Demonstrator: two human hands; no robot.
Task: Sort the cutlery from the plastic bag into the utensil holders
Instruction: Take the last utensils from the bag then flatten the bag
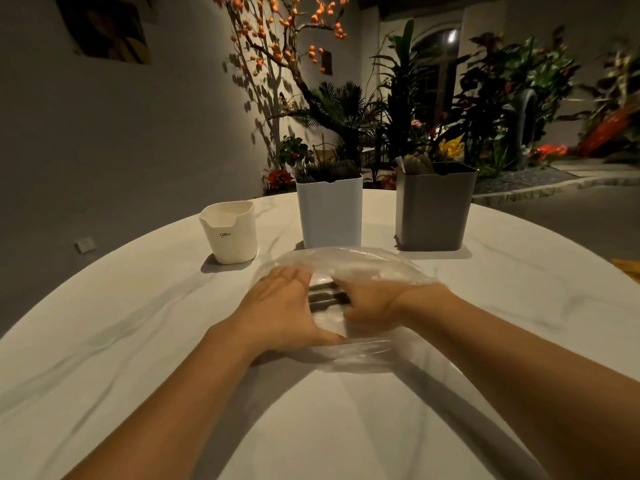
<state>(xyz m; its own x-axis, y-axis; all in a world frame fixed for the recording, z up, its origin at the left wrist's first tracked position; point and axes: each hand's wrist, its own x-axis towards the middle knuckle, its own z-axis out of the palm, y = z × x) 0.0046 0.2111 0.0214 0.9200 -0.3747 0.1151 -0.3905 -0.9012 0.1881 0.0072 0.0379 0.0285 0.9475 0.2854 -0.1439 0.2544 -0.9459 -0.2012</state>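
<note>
One head-worn wide-angle view — looking forward and down, close over the white table — room beyond.

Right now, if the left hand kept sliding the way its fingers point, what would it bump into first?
Probably the white holder. The left hand lies on the plastic bag, fingers aimed away across the table, and that holder stands just beyond the bag. Depth is hard to judge.

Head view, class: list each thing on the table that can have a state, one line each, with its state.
Plastic bag: lying flat, mouth open, cutlery inside.
Cream holder: upright, looks empty.
White holder: upright, holds dark cutlery.
Grey holder: upright, holds items.
Left hand: fingers straight, on the bag.
Right hand: inside the bag; grip unclear.
</note>
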